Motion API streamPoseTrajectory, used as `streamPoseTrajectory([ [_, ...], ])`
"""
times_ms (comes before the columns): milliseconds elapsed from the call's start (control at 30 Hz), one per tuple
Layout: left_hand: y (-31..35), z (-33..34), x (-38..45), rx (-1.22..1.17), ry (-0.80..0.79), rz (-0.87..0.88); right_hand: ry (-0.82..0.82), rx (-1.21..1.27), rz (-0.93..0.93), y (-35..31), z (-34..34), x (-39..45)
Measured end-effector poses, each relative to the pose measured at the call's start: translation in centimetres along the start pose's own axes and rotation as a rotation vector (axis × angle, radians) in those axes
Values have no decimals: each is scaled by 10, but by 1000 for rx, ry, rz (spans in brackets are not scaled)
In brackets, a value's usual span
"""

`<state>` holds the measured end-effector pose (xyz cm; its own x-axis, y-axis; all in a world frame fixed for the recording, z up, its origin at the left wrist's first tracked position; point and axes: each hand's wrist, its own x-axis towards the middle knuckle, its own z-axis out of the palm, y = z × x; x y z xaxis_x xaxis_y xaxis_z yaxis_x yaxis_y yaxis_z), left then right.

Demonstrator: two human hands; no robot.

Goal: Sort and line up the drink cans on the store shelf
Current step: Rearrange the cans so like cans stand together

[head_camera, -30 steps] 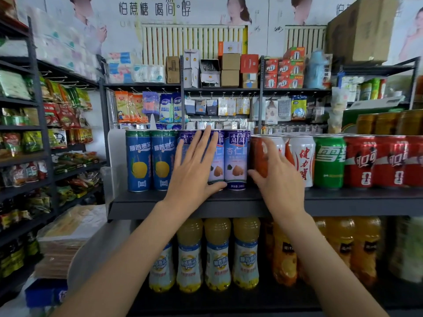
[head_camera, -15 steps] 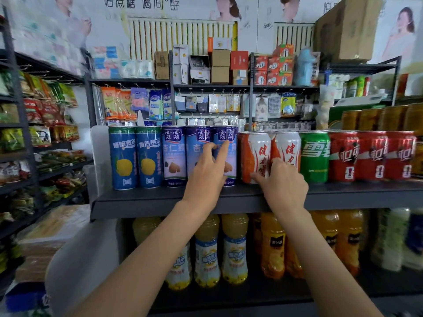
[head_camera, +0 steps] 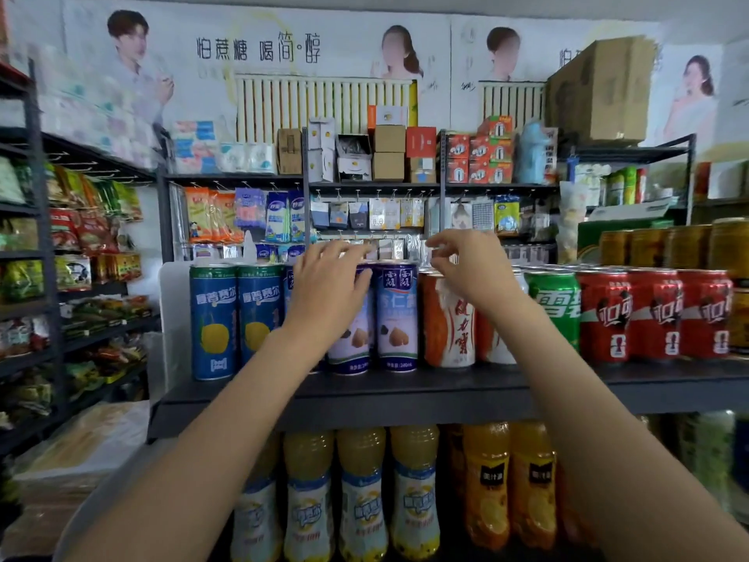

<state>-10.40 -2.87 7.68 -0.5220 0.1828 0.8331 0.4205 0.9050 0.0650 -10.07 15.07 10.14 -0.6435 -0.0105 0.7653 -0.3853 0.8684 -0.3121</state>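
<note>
While both hands (head_camera: 405,273) hover loosely open, empty, dark shelf (head_camera: 405,399) of cans (head_camera: 397,318), shop racks behind.

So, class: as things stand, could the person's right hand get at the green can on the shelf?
Probably yes. The right hand hovers at can-top height just left of the green can, which stands in the front row with nothing before it.

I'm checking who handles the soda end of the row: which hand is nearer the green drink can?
Right. The right hand hovers over the orange-and-white cans, just left of the green drink can. The left hand lies farther left, on the blue-and-white cans.
</note>
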Motion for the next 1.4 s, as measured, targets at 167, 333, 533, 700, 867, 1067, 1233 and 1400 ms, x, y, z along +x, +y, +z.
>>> streamPoseTrajectory([
  [167,-3,-1,9,71,-133,37,-291,10,45,4,6,27],
  [333,-6,5,7,-5,-62,42,-191,87,89,3,17,37],
  [533,-5,12,7,-85,-1,48,-152,43,101,-3,22,43],
  [700,-3,13,7,-86,7,57,-199,62,70,-1,24,45],
  [867,-3,11,6,-48,8,61,-40,135,8,1,7,28],
  [1067,-11,6,-20,34,136,25,-206,-79,-133,-9,9,-21],
  [1233,-14,4,-25,74,2,57,-67,-177,-118,-12,23,-33],
  [1400,-15,0,-23,47,-25,79,-51,-234,-122,-16,26,-33],
])
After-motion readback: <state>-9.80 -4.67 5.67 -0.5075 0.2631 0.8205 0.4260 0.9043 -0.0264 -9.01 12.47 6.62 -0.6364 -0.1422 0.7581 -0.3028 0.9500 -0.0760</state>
